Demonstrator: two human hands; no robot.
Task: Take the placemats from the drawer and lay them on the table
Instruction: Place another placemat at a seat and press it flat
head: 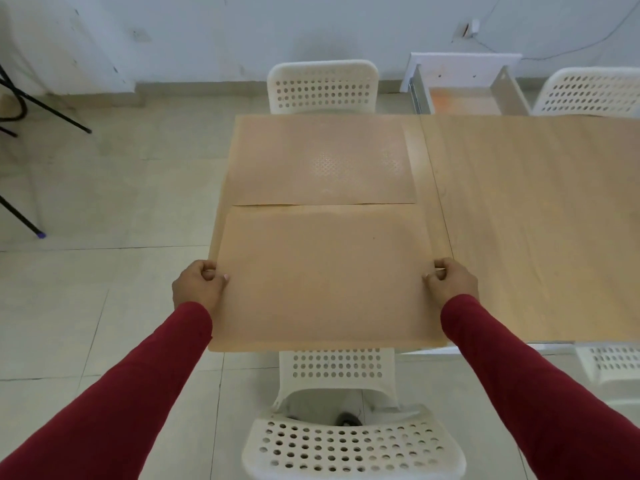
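Two placemats (322, 161) (325, 275), four chairs (322, 86) (353, 448) (588, 93) (613, 362)

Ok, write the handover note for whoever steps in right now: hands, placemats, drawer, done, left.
Left hand pinches the left edge of the near placemat; right hand pinches its right edge.
Near placemat lies over the table's near left end, its near edge overhanging toward the chair.
Far placemat lies flat on the table, just beyond it.
Drawer stands open past the far edge; no mat can be made out in the part that shows.
Done: one mat laid.
Left: square and release the near mat.
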